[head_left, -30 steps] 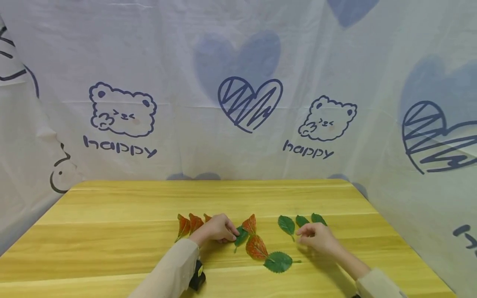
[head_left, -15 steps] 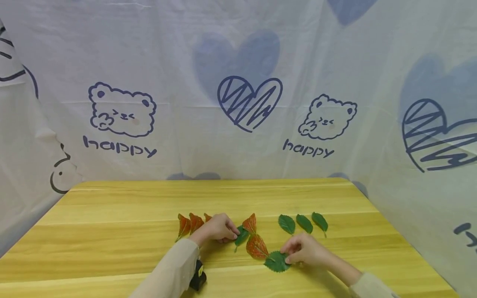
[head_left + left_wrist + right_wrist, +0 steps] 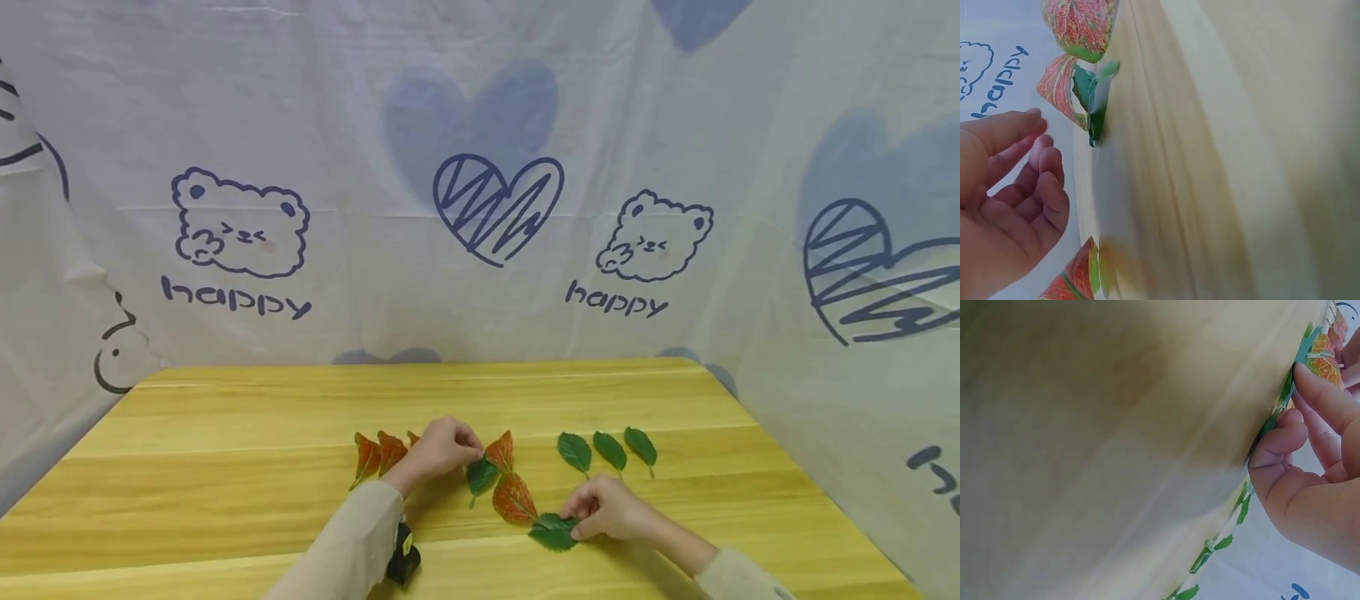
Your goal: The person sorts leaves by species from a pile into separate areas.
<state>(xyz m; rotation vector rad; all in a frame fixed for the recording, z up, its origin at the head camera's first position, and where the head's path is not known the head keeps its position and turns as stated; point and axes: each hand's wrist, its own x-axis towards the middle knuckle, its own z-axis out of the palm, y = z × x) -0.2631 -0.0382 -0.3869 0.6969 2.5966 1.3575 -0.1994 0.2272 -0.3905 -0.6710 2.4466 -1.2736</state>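
My left hand (image 3: 442,450) hovers beside a green leaf (image 3: 482,475) that touches an upper red leaf (image 3: 500,450). In the left wrist view its fingers are loosely curled with nothing between them, and the green leaf (image 3: 1099,106) stands apart from the fingertips. Below, a second red leaf (image 3: 514,500) continues the zigzag. At its lower end lies another green leaf (image 3: 552,532), whose right end my right hand (image 3: 611,510) pinches between thumb and fingers. The stem of that leaf is hidden by the hand.
Several red leaves (image 3: 367,457) lie in a row at the left, partly behind my left forearm. A row of three green leaves (image 3: 609,451) lies at the right. The wooden table (image 3: 225,500) meets a printed curtain (image 3: 360,250) at its back.
My right hand has come down from the green row at the right to the lowest green leaf and taken its stem end. My left hand has lifted slightly off its green leaf.
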